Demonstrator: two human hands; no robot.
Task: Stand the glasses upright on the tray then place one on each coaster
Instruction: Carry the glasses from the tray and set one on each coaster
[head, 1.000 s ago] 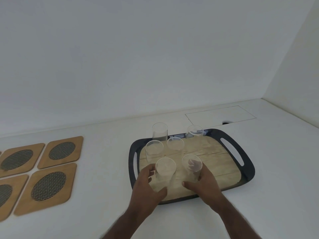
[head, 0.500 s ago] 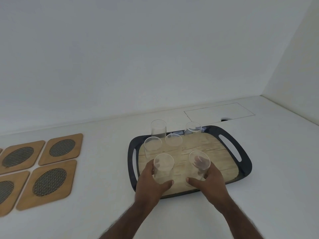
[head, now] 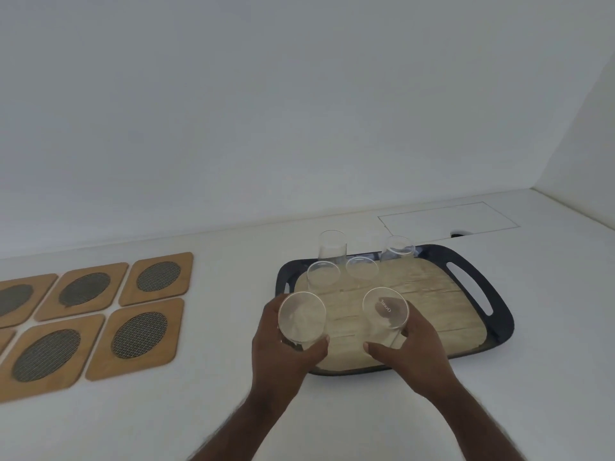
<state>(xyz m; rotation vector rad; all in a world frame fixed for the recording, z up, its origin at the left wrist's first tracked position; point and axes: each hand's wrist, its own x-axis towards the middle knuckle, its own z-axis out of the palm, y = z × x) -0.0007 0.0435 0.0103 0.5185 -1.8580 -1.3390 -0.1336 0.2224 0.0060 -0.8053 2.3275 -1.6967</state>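
Clear glass tumblers [head: 302,320] [head: 386,311], one gripped in each of my hands [head: 283,356] [head: 414,352], stand mouth-up above the dark wood-lined tray [head: 499,314].

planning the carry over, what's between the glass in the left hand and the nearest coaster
Only bare white counter. In the head view nothing lies between the glass in the left hand and the nearest coaster.
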